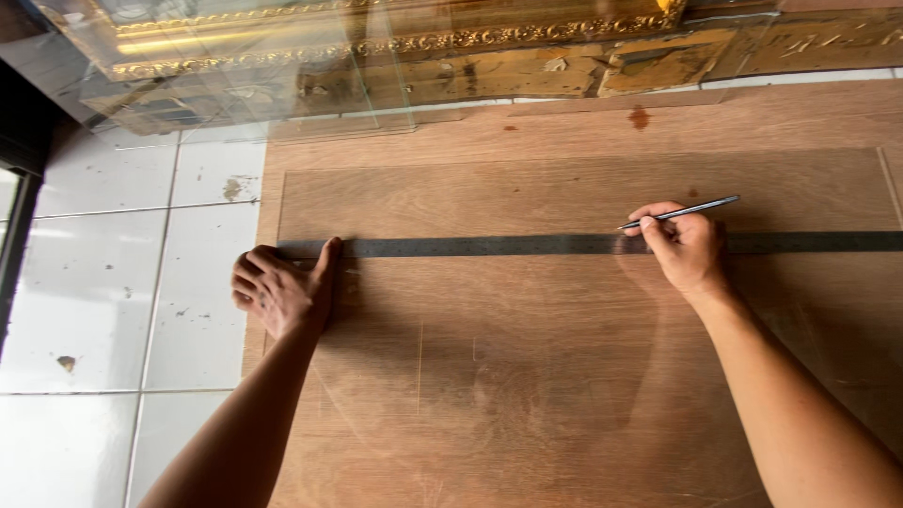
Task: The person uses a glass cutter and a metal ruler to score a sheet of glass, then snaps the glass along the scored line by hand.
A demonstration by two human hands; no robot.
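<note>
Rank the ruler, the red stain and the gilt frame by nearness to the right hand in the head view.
1. Ruler: touching the right hand, running left and right across the board.
2. Red stain: on the wood above the hand.
3. Gilt frame: at the top, up and to the left.

I see a white tiled floor (103,301) carrying a large plywood board (564,395). Directly on the board lies a clear sheet (583,193), its edges faintly visible, and across that sheet runs a long dark metal ruler (489,246), parallel to the board's far edge. Beyond the board's far edge, gilded ornate frames (404,42) and more clear panels (245,94) rest on the floor.
</note>
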